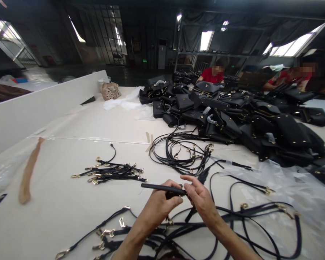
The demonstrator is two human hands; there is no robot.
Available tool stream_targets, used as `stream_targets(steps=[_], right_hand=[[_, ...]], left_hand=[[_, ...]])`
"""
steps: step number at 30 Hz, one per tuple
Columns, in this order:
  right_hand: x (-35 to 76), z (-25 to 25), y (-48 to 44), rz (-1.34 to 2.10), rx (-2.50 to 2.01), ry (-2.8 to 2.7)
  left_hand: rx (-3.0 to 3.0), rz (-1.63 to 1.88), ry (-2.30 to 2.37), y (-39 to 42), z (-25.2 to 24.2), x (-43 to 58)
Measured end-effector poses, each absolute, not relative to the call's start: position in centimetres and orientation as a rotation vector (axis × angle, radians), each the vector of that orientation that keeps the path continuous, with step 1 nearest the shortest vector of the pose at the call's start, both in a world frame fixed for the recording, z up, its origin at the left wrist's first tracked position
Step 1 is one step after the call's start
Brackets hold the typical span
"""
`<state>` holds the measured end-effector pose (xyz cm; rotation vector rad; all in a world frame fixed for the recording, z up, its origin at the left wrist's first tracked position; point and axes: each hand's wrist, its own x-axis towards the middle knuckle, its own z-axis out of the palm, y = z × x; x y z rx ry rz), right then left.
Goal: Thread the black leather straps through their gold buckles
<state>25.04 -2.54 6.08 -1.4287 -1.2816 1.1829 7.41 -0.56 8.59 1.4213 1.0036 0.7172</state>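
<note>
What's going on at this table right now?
A person holds a black strap over a white table: the left hand grips it and the right hand pinches its end. Long loose straps lie under the hands. A bundle of short straps with gold clasps lies to the left, and a coil of thin straps lies beyond. Farther back is a pile of black bags, with two other people seated at the far side.

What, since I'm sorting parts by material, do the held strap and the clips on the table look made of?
The strap, held in the left hand and right hand, looks like black leather or imitation leather: flat, matte; which one cannot be told. The clips look like gold-coloured metal, from their bright glints.
</note>
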Motion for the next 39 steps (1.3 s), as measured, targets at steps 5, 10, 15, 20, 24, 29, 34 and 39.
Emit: stream_targets(steps=[5,10,15,20,24,29,34,39], right_hand=[[25.2,8.7,-1.7,1.059,-1.260,-1.607],[23.6,12.0,-1.6,1.410,-0.956,-1.499],[25.1,12.2,-1.9,1.347,-1.167,-1.387],[26.6,11.5,-1.8,1.091,-1.354,-1.551],[26.4,11.7,-1.8,0.934,-1.456,-1.574],[26.9,12.4,-1.8,1.179,-1.416,-1.422],[27.1,12.3,-1.5,1.284,-1.395,-1.365],[25.9,11.7,-1.4,1.326,-1.350,-1.441]], left_hand=[[1.502,0.798,0.970,-0.5,8.0,8.0],[1.585,0.857,0.983,-0.7,8.0,8.4],[1.564,0.951,1.093,-0.7,8.0,7.4],[1.562,1.046,1.094,-1.2,7.5,7.2],[1.592,1.123,1.043,-1.6,7.5,7.6],[1.545,1.123,1.011,-1.4,7.8,7.1],[1.432,1.081,1.002,-1.4,7.3,6.7],[1.412,1.080,0.941,-1.7,6.9,7.0]])
